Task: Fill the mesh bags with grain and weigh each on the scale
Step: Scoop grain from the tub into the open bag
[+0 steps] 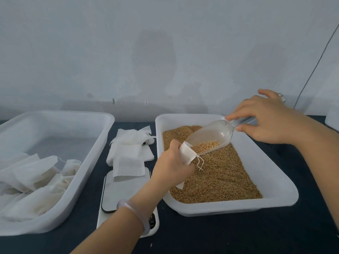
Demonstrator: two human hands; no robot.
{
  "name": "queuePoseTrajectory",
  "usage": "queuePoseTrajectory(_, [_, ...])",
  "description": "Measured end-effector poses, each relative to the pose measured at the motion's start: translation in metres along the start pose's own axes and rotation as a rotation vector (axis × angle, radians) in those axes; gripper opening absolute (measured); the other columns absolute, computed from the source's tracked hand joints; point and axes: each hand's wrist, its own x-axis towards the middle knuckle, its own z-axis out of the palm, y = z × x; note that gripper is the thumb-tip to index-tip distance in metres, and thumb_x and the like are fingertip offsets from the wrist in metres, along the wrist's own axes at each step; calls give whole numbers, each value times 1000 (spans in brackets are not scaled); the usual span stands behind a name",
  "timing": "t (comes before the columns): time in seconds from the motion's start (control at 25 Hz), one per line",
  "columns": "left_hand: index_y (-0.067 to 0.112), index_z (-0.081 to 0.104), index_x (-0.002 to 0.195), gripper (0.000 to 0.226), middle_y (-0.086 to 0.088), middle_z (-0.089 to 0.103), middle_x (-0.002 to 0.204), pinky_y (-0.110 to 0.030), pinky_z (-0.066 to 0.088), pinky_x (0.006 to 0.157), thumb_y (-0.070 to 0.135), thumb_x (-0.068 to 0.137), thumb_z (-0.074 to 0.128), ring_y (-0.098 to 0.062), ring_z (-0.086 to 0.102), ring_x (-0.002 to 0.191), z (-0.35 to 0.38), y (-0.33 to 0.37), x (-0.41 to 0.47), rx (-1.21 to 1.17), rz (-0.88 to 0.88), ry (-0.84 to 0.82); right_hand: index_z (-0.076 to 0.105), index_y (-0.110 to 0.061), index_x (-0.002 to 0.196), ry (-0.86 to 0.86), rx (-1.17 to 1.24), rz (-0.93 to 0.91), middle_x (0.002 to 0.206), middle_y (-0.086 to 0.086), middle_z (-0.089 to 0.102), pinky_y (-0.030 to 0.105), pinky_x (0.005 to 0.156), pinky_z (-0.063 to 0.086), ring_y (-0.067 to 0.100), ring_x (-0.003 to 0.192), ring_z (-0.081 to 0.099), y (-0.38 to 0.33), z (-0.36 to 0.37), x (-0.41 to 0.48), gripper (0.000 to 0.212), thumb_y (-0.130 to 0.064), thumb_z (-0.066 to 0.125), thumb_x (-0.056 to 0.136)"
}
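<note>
My left hand (169,166) grips a small white mesh bag (187,154) over the right tub of brown grain (220,176), its drawstring dangling below. My right hand (266,119) holds the handle of a clear plastic scoop (211,136), tilted down with its lip at the bag's mouth. A little grain lies in the scoop near the lip. The white scale (124,191) sits between the two tubs, my left forearm crossing its front, and one empty bag lies on its far edge.
A pile of empty white bags (130,149) lies behind the scale. The left white tub (95,143) holds several filled bags (33,180). The right tub's rim (275,180) is white. A wall stands close behind, with a cable (311,70) at the right.
</note>
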Motion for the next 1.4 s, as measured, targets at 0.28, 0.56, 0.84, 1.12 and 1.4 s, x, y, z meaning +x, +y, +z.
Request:
queuePoseTrajectory(0.28, [21,38,106,43,7,56,92,-37,56,66,27,77,70,-16,60,82,0,-4,-1,0,15,-13,62,-42,113,5,38,6,111,-14,59,26,110,0,7,108,46,-2,4,-6,29,-30,61,87])
queuePoseTrajectory(0.56, [21,38,105,43,10,53,87,-32,53,61,26,76,69,-14,58,77,3,-2,-2,26,34,-20,63,-39,113,9,71,22,110,-13,60,25,106,6,11,109,49,4,1,-17,30,-27,63,86])
queuePoseTrajectory(0.84, [21,39,105,40,8,55,85,-29,48,57,26,77,67,-12,57,72,2,-1,-4,43,39,-41,64,-39,112,17,67,30,107,-13,62,19,101,7,12,104,52,4,4,-20,29,-27,63,86])
queuePoseTrajectory(1.12, [19,37,101,39,4,56,85,-35,50,61,27,76,66,-19,59,75,2,-1,-4,87,21,-47,65,-42,108,48,15,-15,98,-21,52,29,108,4,2,98,41,-1,5,-16,29,-27,65,84])
queuePoseTrajectory(1.4, [24,38,90,30,4,55,78,-32,45,55,21,76,64,-14,55,65,1,-6,-8,-123,-31,55,65,-40,102,-1,283,207,94,-24,61,23,91,40,5,101,60,35,31,-30,25,-26,69,82])
